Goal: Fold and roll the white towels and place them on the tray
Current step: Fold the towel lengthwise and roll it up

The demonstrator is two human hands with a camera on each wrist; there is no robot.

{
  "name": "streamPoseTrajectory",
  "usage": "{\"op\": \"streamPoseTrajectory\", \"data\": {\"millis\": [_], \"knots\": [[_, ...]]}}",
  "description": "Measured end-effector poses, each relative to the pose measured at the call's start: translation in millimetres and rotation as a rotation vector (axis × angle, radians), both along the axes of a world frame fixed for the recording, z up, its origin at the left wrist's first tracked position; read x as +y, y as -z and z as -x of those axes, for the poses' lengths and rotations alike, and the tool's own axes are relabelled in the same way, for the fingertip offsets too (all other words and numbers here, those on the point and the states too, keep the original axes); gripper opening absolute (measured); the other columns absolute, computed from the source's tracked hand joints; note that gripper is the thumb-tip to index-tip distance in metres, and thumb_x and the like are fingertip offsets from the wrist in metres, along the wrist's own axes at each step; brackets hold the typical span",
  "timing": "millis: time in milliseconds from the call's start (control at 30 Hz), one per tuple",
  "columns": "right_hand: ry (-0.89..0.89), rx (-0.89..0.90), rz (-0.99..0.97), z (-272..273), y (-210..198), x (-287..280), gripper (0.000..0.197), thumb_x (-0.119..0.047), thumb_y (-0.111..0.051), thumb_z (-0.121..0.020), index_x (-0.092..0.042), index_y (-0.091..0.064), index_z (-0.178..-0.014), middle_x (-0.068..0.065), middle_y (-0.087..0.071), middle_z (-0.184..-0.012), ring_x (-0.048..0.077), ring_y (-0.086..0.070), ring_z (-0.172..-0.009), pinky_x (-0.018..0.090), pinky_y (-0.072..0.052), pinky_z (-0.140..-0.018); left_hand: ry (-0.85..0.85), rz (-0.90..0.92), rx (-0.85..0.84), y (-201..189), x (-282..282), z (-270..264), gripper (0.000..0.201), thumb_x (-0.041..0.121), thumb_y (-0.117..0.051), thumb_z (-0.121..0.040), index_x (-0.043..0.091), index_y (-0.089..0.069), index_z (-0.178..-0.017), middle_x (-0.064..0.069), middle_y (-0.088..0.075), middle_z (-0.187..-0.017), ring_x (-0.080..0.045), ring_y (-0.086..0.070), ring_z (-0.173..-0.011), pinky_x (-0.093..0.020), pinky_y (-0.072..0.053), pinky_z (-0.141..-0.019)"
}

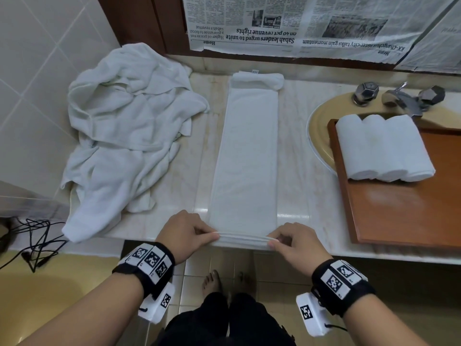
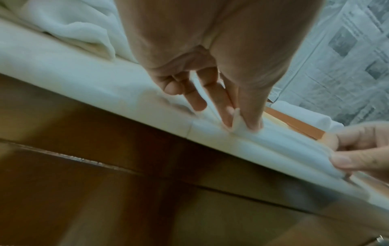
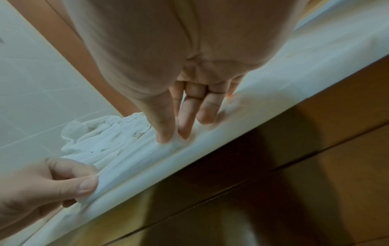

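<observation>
– From the head camera, where's the towel?
– The folded white towel (image 1: 245,156) lies lengthwise on the marble counter (image 1: 294,156); my left hand (image 1: 185,233) and right hand (image 1: 295,242) pinch its near corners. Three rolled towels (image 1: 384,148) sit on the wooden tray (image 1: 399,216)
– And the wrist cameras?
– The left shows my fingers (image 2: 223,106) nipping that hem; the right shows my thumb (image 3: 164,123) clamped there too

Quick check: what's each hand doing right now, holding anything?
Left hand: pinching the near left corner of the folded white towel.
Right hand: pinching the near right corner of the same towel.
</observation>
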State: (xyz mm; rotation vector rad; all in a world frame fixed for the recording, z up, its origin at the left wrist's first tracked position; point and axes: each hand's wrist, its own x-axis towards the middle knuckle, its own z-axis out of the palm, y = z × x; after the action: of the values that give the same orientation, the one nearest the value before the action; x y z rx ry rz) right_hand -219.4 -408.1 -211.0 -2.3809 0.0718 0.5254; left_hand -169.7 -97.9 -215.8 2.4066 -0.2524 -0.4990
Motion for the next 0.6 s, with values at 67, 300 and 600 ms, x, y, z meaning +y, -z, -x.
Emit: {"op": "streamPoseTrajectory", "data": {"millis": [67,300,600], "knots": [[0.057,0.031,-0.006,-1.2,-1.3,2.2,0.016,-0.033,-0.078,-0.086,-0.044,-0.069,-0.078,-0.014,-0.066,-0.077,0.001,-0.059,-0.080,0.026,-0.047,-0.081,-0.052,-0.034,0.121,-6.3,-1.5,-9.5,0.016,0.054,-0.087,-0.071,0.040,-0.081,-0.076,0.023,-0.072,-0.075,0.010,-0.062,-0.082,-0.011,-0.046,-0.075],[0.091,0.151,0.062,-11.4,-13.2,12.2,0.013,-0.031,-0.072,-0.085,-0.033,-0.060,-0.079,-0.009,-0.062,-0.071,0.008,-0.061,-0.076,0.024,-0.046,-0.075,-0.060,-0.187,0.239,-26.6,-19.5,-30.4,0.028,0.049,-0.092,-0.064,0.026,-0.076,-0.063,0.022,-0.072,-0.069,0.002,-0.066,-0.075,-0.023,-0.056,-0.075],[-0.024,0.003,0.228,1.9,-16.6,27.0,0.018,-0.030,-0.053,-0.097,-0.044,-0.062,-0.090,-0.010,-0.057,-0.083,0.003,-0.053,-0.083,0.032,-0.038,-0.097,0.188,-0.294,-0.133,-9.1,-35.3,-3.7,0.010,0.026,-0.068,-0.093,0.031,-0.077,-0.092,0.010,-0.064,-0.099,-0.018,-0.052,-0.100,-0.035,-0.051,-0.087]]}}
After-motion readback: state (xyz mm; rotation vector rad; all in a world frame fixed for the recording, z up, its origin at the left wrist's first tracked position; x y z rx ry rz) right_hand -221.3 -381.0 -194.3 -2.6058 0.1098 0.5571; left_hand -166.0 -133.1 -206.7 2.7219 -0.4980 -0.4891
